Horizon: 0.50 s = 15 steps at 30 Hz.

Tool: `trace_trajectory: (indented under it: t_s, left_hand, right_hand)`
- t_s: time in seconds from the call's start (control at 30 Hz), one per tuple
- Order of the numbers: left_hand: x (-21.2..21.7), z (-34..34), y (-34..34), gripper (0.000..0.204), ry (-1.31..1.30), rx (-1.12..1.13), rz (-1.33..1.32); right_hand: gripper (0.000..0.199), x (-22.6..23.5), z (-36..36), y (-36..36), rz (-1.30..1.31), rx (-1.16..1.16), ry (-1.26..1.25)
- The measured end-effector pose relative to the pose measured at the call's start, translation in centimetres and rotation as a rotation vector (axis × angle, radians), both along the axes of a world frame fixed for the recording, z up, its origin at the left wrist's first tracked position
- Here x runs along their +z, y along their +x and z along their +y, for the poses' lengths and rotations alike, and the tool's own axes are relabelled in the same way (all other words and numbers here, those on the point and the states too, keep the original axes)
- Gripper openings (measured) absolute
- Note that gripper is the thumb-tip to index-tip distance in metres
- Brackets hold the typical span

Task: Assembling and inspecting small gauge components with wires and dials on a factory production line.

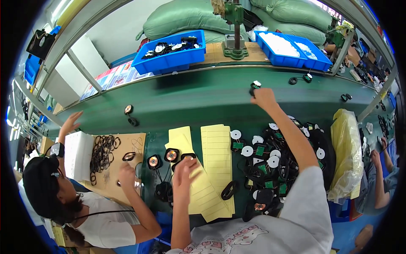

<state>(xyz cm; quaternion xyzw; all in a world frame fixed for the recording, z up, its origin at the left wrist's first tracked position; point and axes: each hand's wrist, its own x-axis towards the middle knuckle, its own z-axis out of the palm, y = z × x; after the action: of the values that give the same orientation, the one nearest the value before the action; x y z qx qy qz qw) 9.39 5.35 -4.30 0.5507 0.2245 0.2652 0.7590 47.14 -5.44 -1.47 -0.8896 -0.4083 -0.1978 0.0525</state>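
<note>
My right hand (pixel 265 98) reaches far out over the green belt. Its fingers are closed at a small black part with a white disc (pixel 256 84), whose lower part is hidden by the fingers. My left hand (pixel 185 172) is raised above the near side of the bench, fingers apart and nothing visible in them. Just beyond it are black square units with copper coils (pixel 171 155), their cables running toward a black bundle (pixel 162 191). Beneath that hand lie yellow lined sheets (pixel 218 161), with a coiled black cable (pixel 229 190) on them.
A pile of green circuit boards, white discs and black cables (pixel 270 163) lies at right, beside a yellow plastic bag (pixel 344 156). Blue bins (pixel 169 63) stand beyond the belt (pixel 190 95). A co-worker (pixel 97 216) works at left, another person's hands (pixel 375 156) at far right.
</note>
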Motion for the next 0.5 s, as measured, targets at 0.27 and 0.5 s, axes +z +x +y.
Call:
trace_trajectory:
  t_s: [0.27,0.5]
  left_hand:
    - [-0.1,0.3,3.7,0.061,-1.293,-0.214,-0.171]
    - [0.1,-1.0,-1.5,0.062,-1.030,-0.352,-0.369]
  right_hand:
    - [0.005,5.8,-5.2,-25.4,0.135,0.784,-0.082]
    - [0.016,4.5,-8.9,-31.8,0.359,0.895,-0.197]
